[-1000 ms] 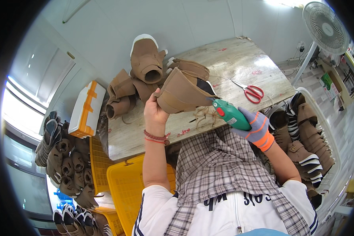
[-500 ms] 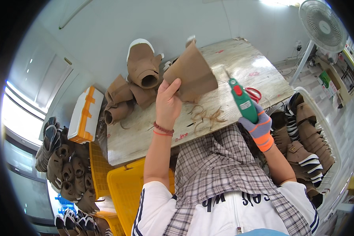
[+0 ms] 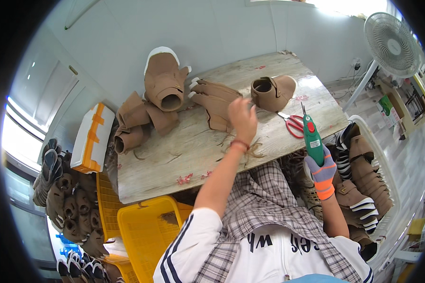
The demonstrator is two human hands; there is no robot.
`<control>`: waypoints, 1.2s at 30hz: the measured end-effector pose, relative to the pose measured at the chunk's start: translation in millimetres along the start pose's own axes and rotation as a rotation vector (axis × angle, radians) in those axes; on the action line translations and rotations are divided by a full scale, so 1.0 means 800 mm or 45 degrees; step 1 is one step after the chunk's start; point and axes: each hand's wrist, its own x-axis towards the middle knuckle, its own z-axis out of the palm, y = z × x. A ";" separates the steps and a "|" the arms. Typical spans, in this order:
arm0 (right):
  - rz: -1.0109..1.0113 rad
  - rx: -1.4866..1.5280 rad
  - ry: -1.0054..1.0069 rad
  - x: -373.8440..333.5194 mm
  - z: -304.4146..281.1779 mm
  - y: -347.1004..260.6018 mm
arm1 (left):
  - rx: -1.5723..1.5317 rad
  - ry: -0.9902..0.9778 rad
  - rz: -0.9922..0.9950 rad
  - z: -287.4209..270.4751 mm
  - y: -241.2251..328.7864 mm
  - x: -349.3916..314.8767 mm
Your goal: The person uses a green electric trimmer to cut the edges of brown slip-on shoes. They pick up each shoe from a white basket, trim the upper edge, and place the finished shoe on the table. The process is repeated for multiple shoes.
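My left hand (image 3: 243, 118) is bare, holds nothing and has its fingers apart; it is slightly blurred. It is over the table, beside a stack of brown shoe uppers (image 3: 216, 101) with white tips. A single brown shoe upper (image 3: 276, 93), its round opening facing left, lies to the right of that hand. In a grey and orange glove, my right hand (image 3: 322, 170) grips a green handheld power tool (image 3: 312, 141) with a red button and a thin pointed metal tip. The tip points away from me. Red-handled scissors (image 3: 295, 126) lie just left of the tool.
More brown uppers (image 3: 163, 78) rest at the table's (image 3: 160, 165) left. Thread scraps (image 3: 254, 150) lie near its front edge. Yellow crates (image 3: 146, 236) and a white-orange box (image 3: 93, 137) stand left. A white basket (image 3: 385, 170) of uppers is at right, a fan (image 3: 392, 45) beyond.
My left hand has let go of the brown shoe upper, which now lies at the right of the table, and is over the stack. The tool remains in my right hand.
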 end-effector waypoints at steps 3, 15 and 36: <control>-0.056 0.069 -0.012 0.001 0.007 0.013 | -0.223 0.301 -0.707 -0.026 -0.044 -0.089; -0.066 0.022 -0.263 -0.017 0.050 -0.009 | -1.182 0.363 -1.131 -0.043 -0.100 -0.047; -0.257 0.097 -0.650 -0.035 0.085 -0.107 | -1.435 0.145 -0.785 -0.263 0.009 -0.060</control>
